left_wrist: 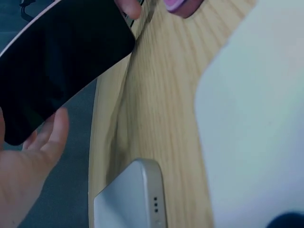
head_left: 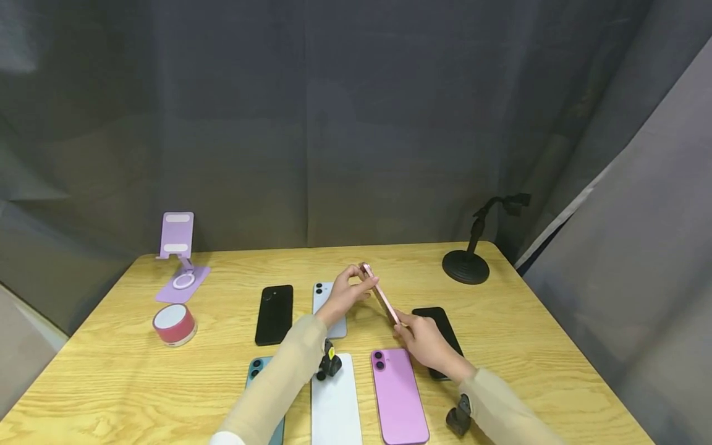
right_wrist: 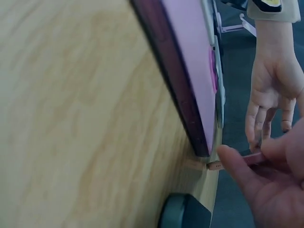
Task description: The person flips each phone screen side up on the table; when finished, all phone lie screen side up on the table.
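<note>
A pink-edged smartphone [head_left: 382,295] is held tilted above the table, its dark screen [left_wrist: 66,61] visible in the left wrist view. My left hand [head_left: 346,295] grips its upper end between thumb and fingers. The lower end is pinched by my right hand [head_left: 425,340], and the phone's thin pink edge [right_wrist: 255,158] shows in the right wrist view. Below the left hand lies a pale blue phone [head_left: 338,327] with its cameras up. A pink-purple phone [head_left: 399,395] lies just in front of the right hand. That hand partly covers a black phone [head_left: 445,327].
Also lying on the wooden table [head_left: 211,389] are another black phone [head_left: 275,315], a teal phone [head_left: 276,432] and a white phone [head_left: 337,408]. A purple phone stand [head_left: 177,235] and a pink-and-white cylinder [head_left: 175,324] stand left. At back right is a black gooseneck stand [head_left: 466,267].
</note>
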`<act>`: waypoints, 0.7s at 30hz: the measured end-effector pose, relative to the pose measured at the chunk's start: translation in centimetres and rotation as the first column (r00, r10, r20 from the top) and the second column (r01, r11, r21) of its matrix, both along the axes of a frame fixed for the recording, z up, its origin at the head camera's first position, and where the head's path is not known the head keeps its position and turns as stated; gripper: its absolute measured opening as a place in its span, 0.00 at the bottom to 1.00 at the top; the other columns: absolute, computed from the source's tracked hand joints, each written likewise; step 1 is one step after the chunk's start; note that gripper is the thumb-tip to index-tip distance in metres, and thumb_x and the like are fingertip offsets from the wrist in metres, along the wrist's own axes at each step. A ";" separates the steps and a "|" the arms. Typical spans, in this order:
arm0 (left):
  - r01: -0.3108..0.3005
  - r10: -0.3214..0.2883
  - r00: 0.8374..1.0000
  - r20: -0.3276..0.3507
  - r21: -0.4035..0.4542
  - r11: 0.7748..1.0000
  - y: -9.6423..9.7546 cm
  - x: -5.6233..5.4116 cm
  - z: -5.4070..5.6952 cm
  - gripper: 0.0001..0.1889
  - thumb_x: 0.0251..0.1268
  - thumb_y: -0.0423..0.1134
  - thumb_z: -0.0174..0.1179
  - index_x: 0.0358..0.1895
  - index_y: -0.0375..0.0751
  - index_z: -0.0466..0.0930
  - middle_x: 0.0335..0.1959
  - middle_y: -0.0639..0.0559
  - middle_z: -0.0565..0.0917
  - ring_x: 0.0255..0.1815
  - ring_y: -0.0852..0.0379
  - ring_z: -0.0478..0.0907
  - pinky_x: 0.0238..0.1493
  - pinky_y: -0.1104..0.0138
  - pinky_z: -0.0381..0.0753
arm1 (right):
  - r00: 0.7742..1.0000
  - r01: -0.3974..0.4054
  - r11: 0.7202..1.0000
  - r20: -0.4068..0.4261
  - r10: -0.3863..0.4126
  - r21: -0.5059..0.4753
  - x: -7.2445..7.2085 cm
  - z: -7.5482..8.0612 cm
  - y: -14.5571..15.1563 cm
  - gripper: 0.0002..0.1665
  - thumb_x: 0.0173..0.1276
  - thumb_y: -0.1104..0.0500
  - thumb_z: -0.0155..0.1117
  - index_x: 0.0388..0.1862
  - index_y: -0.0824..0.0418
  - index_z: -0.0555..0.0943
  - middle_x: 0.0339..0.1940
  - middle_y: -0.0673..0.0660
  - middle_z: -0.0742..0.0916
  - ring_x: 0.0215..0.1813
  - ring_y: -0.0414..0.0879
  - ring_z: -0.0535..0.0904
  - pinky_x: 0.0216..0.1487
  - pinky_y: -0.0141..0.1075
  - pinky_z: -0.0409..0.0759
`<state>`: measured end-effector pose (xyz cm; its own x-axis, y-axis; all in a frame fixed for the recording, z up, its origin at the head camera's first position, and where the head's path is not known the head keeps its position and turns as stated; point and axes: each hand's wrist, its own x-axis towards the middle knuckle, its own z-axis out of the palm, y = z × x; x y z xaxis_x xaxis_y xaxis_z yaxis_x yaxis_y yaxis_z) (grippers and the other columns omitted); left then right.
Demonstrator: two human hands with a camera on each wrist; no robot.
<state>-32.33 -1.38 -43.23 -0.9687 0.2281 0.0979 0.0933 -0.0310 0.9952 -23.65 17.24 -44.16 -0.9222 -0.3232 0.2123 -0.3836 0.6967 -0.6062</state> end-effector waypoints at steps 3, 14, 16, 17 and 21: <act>-0.087 0.087 0.996 0.009 -0.026 0.996 0.2 -0.2 -0.2 0.20 0.59 0.42 0.67 0.41 0.36 0.65 0.58 0.36 0.68 0.44 0.52 0.81 0.50 0.59 0.83 | 0.998 0.040 0.999 -0.049 -0.041 -0.023 0.0 -0.1 -0.2 0.18 0.69 0.69 0.57 0.57 0.71 0.77 0.29 0.54 0.85 0.26 0.36 0.77 0.21 0.26 0.72; -0.104 0.101 0.993 -0.054 -0.056 0.993 -0.2 -0.7 -0.6 0.36 0.56 0.39 0.70 0.68 0.41 0.64 0.53 0.37 0.72 0.41 0.49 0.83 0.42 0.65 0.85 | 0.990 0.100 0.995 -0.098 -0.101 -0.015 0.1 0.0 -0.8 0.13 0.66 0.70 0.61 0.48 0.70 0.82 0.28 0.54 0.85 0.28 0.37 0.78 0.23 0.26 0.73; -0.104 0.099 0.992 -0.073 -0.064 0.993 -0.3 -0.8 -0.7 0.33 0.57 0.37 0.69 0.66 0.40 0.67 0.52 0.37 0.72 0.40 0.51 0.83 0.42 0.65 0.85 | 0.990 0.108 0.994 -0.092 -0.109 -0.014 0.1 0.1 -0.8 0.12 0.66 0.70 0.61 0.48 0.69 0.82 0.28 0.54 0.86 0.27 0.37 0.78 0.22 0.25 0.72; -0.111 0.105 0.992 -0.075 -0.069 0.991 -0.3 -0.8 -0.7 0.33 0.57 0.37 0.68 0.66 0.41 0.67 0.51 0.38 0.73 0.39 0.51 0.83 0.42 0.65 0.85 | 0.989 0.116 0.993 -0.094 -0.117 -0.015 0.1 0.1 -0.8 0.12 0.66 0.69 0.61 0.48 0.69 0.82 0.28 0.55 0.86 0.27 0.37 0.78 0.22 0.25 0.72; -0.132 0.124 0.988 -0.095 -0.082 0.988 -0.5 -0.8 -0.8 0.33 0.56 0.37 0.68 0.67 0.40 0.68 0.50 0.36 0.73 0.39 0.47 0.85 0.43 0.59 0.86 | 0.983 0.156 0.987 -0.092 -0.158 -0.029 0.1 0.1 -0.8 0.12 0.66 0.69 0.61 0.48 0.70 0.83 0.29 0.57 0.88 0.27 0.38 0.79 0.21 0.26 0.70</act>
